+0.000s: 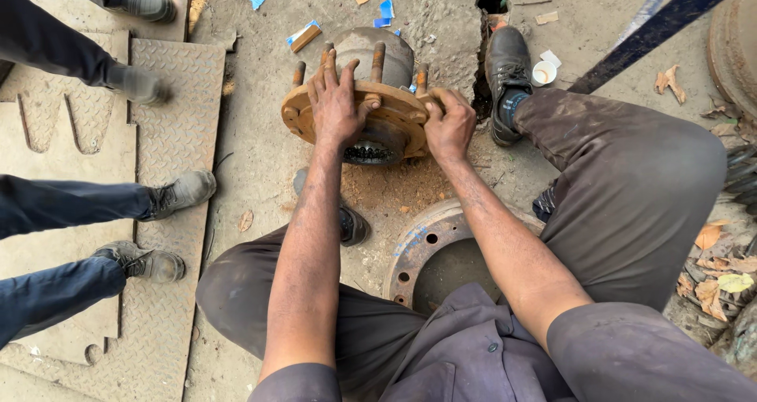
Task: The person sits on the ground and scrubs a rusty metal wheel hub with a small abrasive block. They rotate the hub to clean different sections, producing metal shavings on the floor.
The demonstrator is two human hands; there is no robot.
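Note:
A rusty orange wheel hub [394,118] with several threaded studs stands tilted on the dirty concrete ground in front of me. My left hand [337,102] lies spread over its flange, fingers among the studs. My right hand [449,122] grips the flange's right edge, fingers curled around it. A toothed inner ring [369,153] shows in the hub's opening below my left hand. A grey cylindrical part of the hub [394,51] rises behind the flange.
A rusty brake drum [422,248] lies between my knees. My shoes [506,67] are on either side of the hub. Legs and shoes of other people [177,193] stand on checkered steel plates [177,94] at left. A hole in the concrete [490,0] lies behind.

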